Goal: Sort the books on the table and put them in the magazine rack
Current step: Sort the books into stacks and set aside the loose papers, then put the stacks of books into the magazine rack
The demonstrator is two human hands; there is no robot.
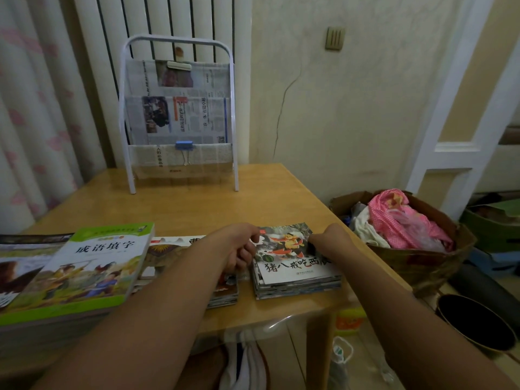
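Observation:
A stack of thin picture books [292, 266] lies near the front right edge of the wooden table [213, 209]. My left hand [239, 246] curls its fingers at the stack's left edge. My right hand [329, 243] grips the stack's right edge; its fingertips are hidden under the top cover. A thick green-covered book [92, 268] lies on other books at the front left. More books [171, 251] lie under my left forearm. The white magazine rack [178, 114] stands at the table's far side, holding newspapers.
A cardboard box of pink cloth [405, 223] sits right of the table. A dark round bin [475, 322] stands on the floor at the lower right. A radiator and curtain are behind the rack. Bare tabletop lies between the books and the rack.

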